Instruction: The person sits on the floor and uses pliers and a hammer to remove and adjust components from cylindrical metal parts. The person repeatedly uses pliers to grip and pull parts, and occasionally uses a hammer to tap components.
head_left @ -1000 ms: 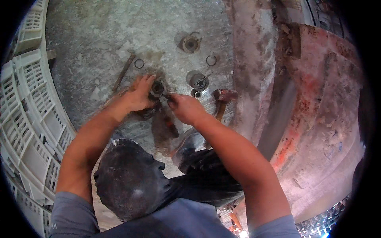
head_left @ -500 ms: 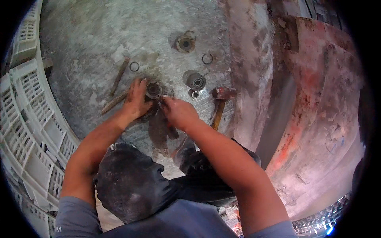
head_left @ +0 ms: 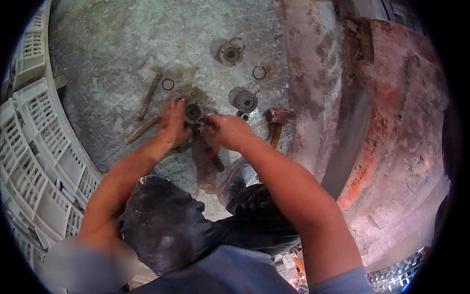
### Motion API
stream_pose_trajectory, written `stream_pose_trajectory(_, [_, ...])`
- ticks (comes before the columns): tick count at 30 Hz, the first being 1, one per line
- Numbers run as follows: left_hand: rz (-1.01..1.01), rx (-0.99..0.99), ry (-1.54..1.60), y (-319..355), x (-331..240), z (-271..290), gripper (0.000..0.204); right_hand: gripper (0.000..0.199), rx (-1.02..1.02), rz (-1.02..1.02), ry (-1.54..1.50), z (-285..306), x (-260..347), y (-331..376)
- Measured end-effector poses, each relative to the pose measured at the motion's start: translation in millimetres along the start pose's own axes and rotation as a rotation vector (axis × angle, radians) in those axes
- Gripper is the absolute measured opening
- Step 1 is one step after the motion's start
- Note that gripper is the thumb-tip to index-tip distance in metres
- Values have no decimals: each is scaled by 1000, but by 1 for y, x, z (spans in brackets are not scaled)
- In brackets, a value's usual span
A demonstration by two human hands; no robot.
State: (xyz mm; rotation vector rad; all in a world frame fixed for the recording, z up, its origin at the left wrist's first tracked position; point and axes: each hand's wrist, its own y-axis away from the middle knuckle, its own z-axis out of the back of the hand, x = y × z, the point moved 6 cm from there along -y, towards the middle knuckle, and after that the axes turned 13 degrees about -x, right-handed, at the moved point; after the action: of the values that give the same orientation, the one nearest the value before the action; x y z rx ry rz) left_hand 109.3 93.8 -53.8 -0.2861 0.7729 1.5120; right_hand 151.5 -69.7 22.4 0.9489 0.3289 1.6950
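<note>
A round, dark metal hub (head_left: 194, 112) with a ringed centre stands on the floor in front of me. My left hand (head_left: 171, 125) grips its left side, fingers along the far edge and thumb on the near side. Close to the hub's right edge, my right hand (head_left: 229, 132) is closed in a pinch; whatever is between its fingertips is too small to make out. Below the hands lies a tool with a dark and red handle (head_left: 213, 158), partly covered from view. A thin metal ring (head_left: 168, 84) rests just beyond my left hand.
Right of the hub are another round metal part (head_left: 246, 102), a small bushing (head_left: 243, 116) and a hammer (head_left: 280, 116). Farther off lie a flanged part (head_left: 230, 54) and a ring (head_left: 259, 73). Two rods (head_left: 149, 96) (head_left: 143, 130) lie left; white crates (head_left: 51, 152) line that side.
The whole view has shifted slightly, moving the scene a little rightward. Both hands stay at the hub, the right one still pinched near its edge.
</note>
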Motion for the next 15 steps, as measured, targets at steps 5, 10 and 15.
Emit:
stream_pose_trajectory(5, [21,46,37,-4,-9,8,83,33,-44,53,-24,-3,-3,-2])
stream_pose_trajectory(10, [26,52,50,-3,-4,3,83,33,55,40,15,-3,2,-7])
stream_pose_trajectory(15, [-16,-6,86,-2,-9,9,84,31,1,62,49,-4,2,-5])
